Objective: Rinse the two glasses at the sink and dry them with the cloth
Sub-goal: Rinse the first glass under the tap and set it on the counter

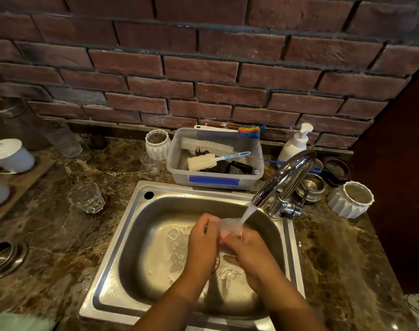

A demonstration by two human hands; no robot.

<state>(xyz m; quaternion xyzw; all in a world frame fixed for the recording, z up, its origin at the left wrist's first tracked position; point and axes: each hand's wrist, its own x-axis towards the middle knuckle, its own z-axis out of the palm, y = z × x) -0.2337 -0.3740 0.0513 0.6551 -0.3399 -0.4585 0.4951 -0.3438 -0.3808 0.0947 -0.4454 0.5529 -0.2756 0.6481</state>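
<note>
Over the steel sink (136,225), both hands hold a clear glass (230,225) under the water running from the chrome tap (285,177). My left hand (202,242) grips the glass from the left. My right hand (249,254) wraps it from below and right; most of the glass is hidden between them. A second clear glass (86,197) stands upright on the marble counter left of the sink. A pale green cloth (17,322) shows at the bottom left corner.
A plastic tub (215,180) of brushes sits behind the sink, with a small glass (151,163) and white ribbed cups (157,143) (351,199) nearby. A soap pump (296,142) stands at the wall. Teapots (10,154) sit left; steel bowls (5,258) lie at the left edge.
</note>
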